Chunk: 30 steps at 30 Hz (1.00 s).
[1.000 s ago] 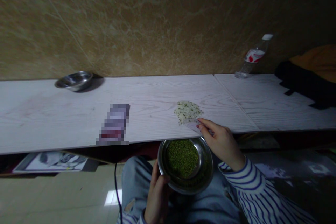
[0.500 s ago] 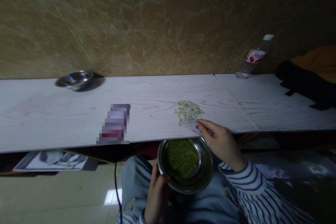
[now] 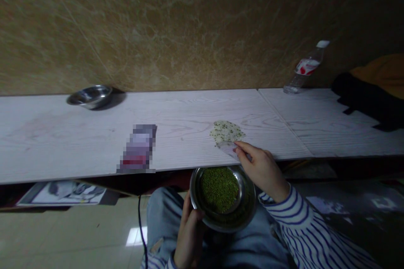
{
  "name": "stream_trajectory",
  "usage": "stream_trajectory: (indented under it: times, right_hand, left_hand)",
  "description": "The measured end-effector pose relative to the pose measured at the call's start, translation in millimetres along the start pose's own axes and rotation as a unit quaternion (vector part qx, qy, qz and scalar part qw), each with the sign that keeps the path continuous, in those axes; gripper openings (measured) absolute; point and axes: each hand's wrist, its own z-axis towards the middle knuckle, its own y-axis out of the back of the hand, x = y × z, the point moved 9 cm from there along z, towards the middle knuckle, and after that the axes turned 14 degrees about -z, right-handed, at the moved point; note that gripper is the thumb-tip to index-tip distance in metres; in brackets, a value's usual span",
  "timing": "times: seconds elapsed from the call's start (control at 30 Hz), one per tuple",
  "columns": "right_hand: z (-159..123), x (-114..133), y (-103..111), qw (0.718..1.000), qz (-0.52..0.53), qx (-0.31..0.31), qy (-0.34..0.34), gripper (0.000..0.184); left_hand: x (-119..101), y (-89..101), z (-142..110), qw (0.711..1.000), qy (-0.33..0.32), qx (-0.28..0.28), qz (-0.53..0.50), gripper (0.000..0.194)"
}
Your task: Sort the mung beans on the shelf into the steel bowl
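My left hand (image 3: 190,229) grips the rim of a steel bowl (image 3: 249,195), which is tilted just below the table's front edge. Green beans that look like mung beans (image 3: 219,189) cover the bowl's bottom. Between thumb and fingers, my right hand (image 3: 260,168) pinches a thin clear plastic piece (image 3: 229,148); its exact kind is hard to make out. That piece lies at the near edge of a small pile of white grains mixed with green beans (image 3: 227,130), on the white wood-grain table (image 3: 183,113).
Another steel bowl (image 3: 91,96) stands at the back left by the wall. A blurred-out flat rectangular item (image 3: 137,149) lies left of the pile. At the back right are a clear plastic bottle (image 3: 306,68) and dark and orange cloth (image 3: 372,92). A box (image 3: 66,192) sits beneath the table.
My right hand has shifted slightly left and up, pushing the plastic piece closer against the pile's near edge. The left hand and bowl have hardly moved.
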Motion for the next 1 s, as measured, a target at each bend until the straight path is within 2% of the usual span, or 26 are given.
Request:
stream_trajectory:
  times: [0.3,0.53,1.0]
  right_hand:
    - [1.7,-12.1,10.3,1.000,0.005,-0.025,-0.018,0.029]
    - [2.1,-5.2,1.2,1.000,0.004,-0.003,-0.009,0.031]
    - [-2.3,-7.8,4.9,1.000,0.022,-0.002,-0.018,0.029]
  left_hand:
    - [3.2,-1.4,2.6,0.999,-0.003,0.035,-0.006,0.067]
    - [2.2,-1.1,2.2,1.000,0.000,0.025,0.005,0.069]
    - [1.4,-0.7,1.5,1.000,-0.002,0.012,0.003,0.068]
